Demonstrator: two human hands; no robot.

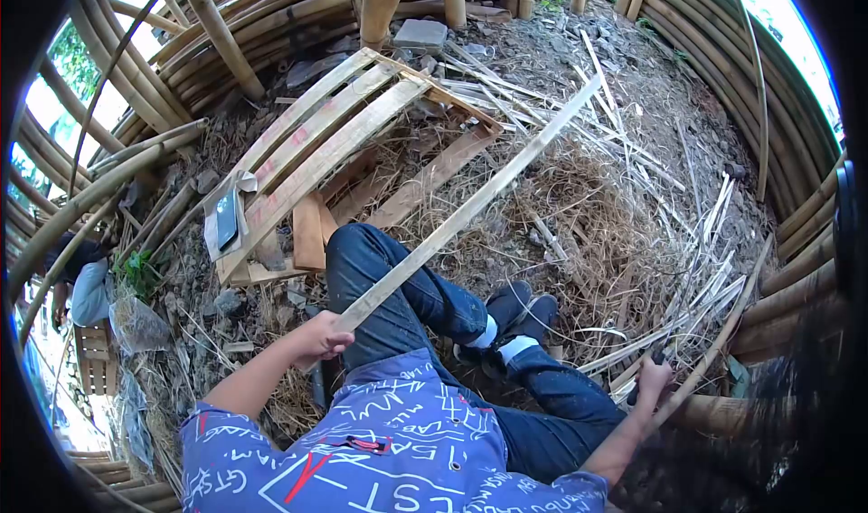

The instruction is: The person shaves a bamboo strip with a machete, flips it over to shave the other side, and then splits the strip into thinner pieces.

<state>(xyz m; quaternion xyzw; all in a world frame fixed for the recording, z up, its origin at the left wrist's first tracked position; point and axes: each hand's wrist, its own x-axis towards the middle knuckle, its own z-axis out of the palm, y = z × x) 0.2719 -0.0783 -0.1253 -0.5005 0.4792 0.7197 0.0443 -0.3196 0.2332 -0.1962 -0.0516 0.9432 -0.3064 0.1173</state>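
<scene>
At far L, a crouched person in a light-blue top was seen beyond the curved bamboo-pole wall. A small dark phone was laid on a pale scrap at the edge of a weathered wooden pallet, prob. to be kept off the litter and within reach. The left hand was closed round the near end of a long pale bamboo slat, grip pressed tight. The slat was run up across the L leg of the blue jeans towards upper R, apparently braced there for steadiness. Dry bamboo shavings and split strips were heaped on the ground ahead. At R, the right hand was clenched on a short dark handle, prob. a tool; no blade could be made out. It was held low, just beside a thin bamboo cane.
</scene>
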